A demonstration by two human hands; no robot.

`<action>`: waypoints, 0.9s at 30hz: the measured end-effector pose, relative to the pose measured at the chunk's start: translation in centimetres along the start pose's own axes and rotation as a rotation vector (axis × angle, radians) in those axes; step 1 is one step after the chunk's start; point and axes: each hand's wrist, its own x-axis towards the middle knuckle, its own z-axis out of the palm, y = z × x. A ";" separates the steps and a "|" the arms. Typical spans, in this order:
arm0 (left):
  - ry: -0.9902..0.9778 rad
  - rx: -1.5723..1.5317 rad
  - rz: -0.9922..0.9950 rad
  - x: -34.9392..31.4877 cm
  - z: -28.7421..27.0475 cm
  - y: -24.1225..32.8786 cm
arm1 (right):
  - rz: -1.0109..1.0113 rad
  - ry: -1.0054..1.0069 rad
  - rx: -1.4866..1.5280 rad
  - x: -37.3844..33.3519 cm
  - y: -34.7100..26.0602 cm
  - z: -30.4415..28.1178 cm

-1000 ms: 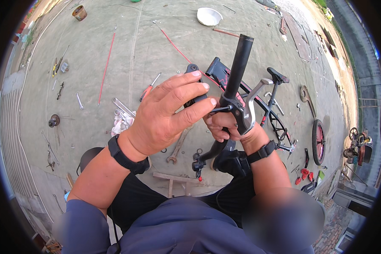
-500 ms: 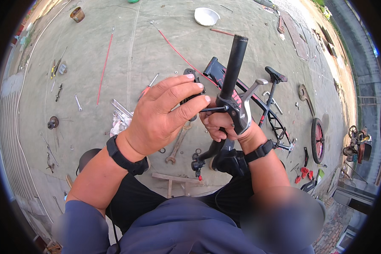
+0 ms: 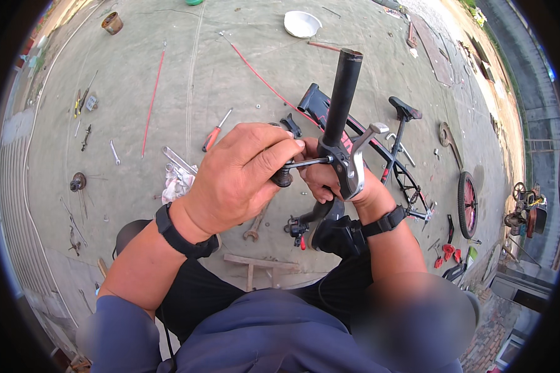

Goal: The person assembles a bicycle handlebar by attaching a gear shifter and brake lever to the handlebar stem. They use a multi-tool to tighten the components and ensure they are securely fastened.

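Hex tool (image 3: 298, 164) is swung bodyward since earlier, pinched by left hand (image 3: 233, 177); handlebar (image 3: 342, 93) is clasped by right hand (image 3: 320, 178). Bolt-turning seems underway; steady seating seems needed.

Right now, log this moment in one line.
left hand: gripping hex tool, tip at brake lever clamp | right hand: around handlebar | beyond: bicycle frame on ground

An outdoor repair yard — bicycle frame (image 3: 392, 158), wheel (image 3: 467, 205), wrenches (image 3: 115, 152) on open ground (image 3: 118, 68).
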 end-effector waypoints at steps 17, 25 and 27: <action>-0.128 -1.424 -1.402 -1.0 0.6 -0.1 | -0.326 0.393 -0.473 1.2 3.1 -0.8; -0.146 -1.242 -1.151 -0.3 -0.9 1.0 | -0.363 0.482 -0.591 1.0 2.3 -1.2; -0.145 -1.271 -1.106 0.3 -1.7 1.2 | -0.422 0.518 -0.581 1.2 3.2 -1.7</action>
